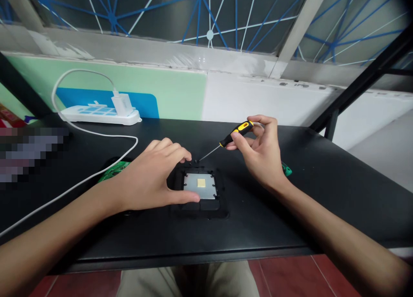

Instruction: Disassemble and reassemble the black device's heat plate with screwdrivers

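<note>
My right hand [261,153] is closed around the handle of a black and yellow screwdriver [237,133]. The screwdriver slants down to the left, its tip at a few tiny dark screws [195,161] on the desk. Just in front of them lies a square black plastic housing [222,204]. Set in it is a silvery metal plate [208,190] with a pale yellow square pad [201,183] in its middle. My left hand [155,176] is open at the housing's left side, thumb and fingers apart. Its thumb tip reaches the plate's near edge; whether it touches, I cannot tell.
A green circuit board [114,170] lies partly behind my left forearm. Another small green piece [286,169] shows beside my right wrist. A white power strip [100,115] with a charger [122,103] stands at the back; its white cable [93,176] crosses the black desk [258,228].
</note>
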A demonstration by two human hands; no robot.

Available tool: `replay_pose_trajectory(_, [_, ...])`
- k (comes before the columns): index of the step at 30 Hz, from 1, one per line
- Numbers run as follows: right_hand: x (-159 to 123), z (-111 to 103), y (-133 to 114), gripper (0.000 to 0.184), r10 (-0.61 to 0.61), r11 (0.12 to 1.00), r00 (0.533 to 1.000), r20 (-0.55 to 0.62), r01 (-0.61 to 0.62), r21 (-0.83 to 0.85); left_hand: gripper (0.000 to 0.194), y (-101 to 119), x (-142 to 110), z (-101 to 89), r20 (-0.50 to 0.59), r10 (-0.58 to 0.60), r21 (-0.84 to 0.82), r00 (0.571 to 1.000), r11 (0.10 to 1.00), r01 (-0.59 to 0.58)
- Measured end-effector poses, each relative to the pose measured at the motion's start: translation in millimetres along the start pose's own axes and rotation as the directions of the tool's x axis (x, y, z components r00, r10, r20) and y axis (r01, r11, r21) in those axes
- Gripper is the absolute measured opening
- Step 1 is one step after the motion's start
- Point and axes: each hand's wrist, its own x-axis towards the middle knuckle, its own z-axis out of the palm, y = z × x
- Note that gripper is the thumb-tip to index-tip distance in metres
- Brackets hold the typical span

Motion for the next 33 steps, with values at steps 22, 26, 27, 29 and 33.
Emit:
replay_pose_trajectory(22, [14,-8,8,0.046,0.067,0.993,0.983,-0.171,-0.05,0.107,0.061,2,-1,-0.6,0.054,0.131,-0.049,0.99,0.991,-0.128])
replay_pose_trajectory(26, [14,-2,8,0.049,0.176,0.956,0.978,-0.11,-0.144,0.256,0.064,4,-1,0.3,0.065,0.164,-0.076,0.984,0.984,-0.159])
replay_pose_trajectory(27, [14,-1,8,0.05,0.191,0.951,0.977,-0.096,-0.16,0.263,0.066,5,-1,0.8,0.061,0.172,-0.08,0.983,0.983,-0.166])
replay_pose_trajectory(29, [14,0,9,0.051,0.205,0.952,0.975,-0.082,-0.18,0.248,0.07,7,-2,2.1,0.058,0.182,-0.077,0.982,0.981,-0.177])
replay_pose_trajectory(33, [14,0,15,0.052,0.205,0.963,0.976,-0.07,-0.189,0.19,0.075,12,-1,4.7,0.055,0.182,-0.049,0.982,0.983,-0.179])
